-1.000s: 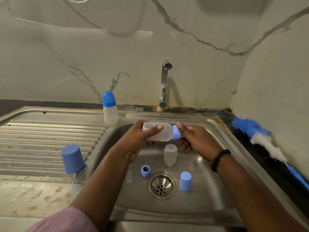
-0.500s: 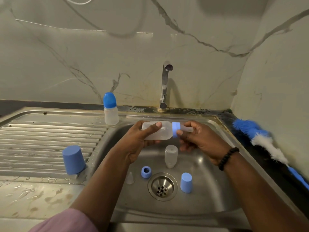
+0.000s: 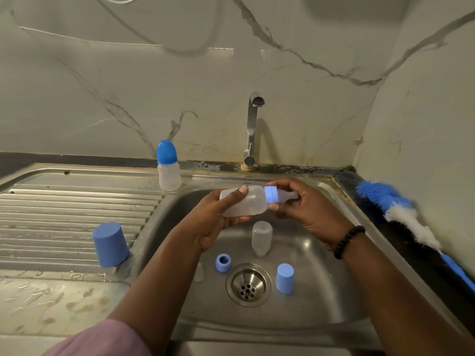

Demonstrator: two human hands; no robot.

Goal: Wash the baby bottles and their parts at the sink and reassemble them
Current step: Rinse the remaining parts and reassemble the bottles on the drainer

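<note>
In the middle of the frame, the left hand (image 3: 216,222) is gripping the light, wet, slippery bottle (image 3: 244,204); the right hand (image 3: 305,209) fingers are pinching its blue ring (image 3: 271,194).

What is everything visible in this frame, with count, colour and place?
held bottle: 1, clear, blue ring, teat on, over basin
capped bottle: 1, clear, blue cap, sink ledge
bare bottle: 1, clear, upside down in basin
loose ring: 1, blue, left of drain
small cap: 1, blue, right of drain
large cap: 1, blue, drainboard edge
loose teat: 1, clear, basin
tap: 1, steel, behind basin
brush: 1, blue-white, right counter
sink: 1, steel
left hand: grips bottle body
right hand: grip at ring
</note>
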